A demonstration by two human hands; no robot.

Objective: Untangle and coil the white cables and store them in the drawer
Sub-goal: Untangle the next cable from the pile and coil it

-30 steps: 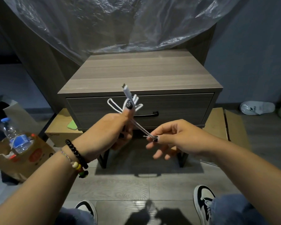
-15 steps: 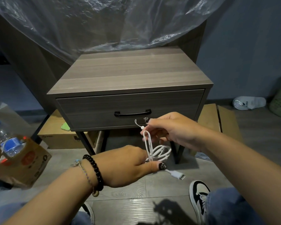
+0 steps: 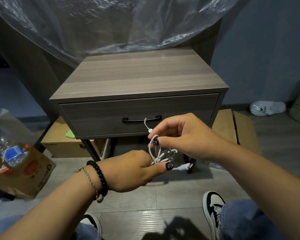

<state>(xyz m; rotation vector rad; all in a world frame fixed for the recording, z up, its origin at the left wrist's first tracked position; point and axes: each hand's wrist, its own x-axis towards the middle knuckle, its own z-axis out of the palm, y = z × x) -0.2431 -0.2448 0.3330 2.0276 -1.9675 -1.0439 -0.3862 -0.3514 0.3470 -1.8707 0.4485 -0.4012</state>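
Note:
A white cable (image 3: 163, 155) is bunched in loose loops between my hands, below the front of the nightstand. My left hand (image 3: 137, 170) grips the lower part of the loops, thumb pressed over them; a white plug (image 3: 185, 166) sticks out to the right of that thumb. My right hand (image 3: 184, 135) pinches the upper end of the loops, and a thin tie with a small bead (image 3: 150, 130) rises from its fingers. The grey drawer (image 3: 97, 116) with its black handle (image 3: 128, 120) is closed.
The nightstand top (image 3: 139, 75) is bare, with plastic sheeting (image 3: 111, 23) hanging behind. A paper bag with a water bottle (image 3: 9, 149) stands at left. Cardboard boxes (image 3: 232, 125) lie under and beside the stand. A white slipper (image 3: 267, 108) lies at right. My shoes (image 3: 213, 210) are below.
The cable came down from in front of the drawer to below it. My left hand turned over to grip the loops low, and my right hand moved up to pinch their top.

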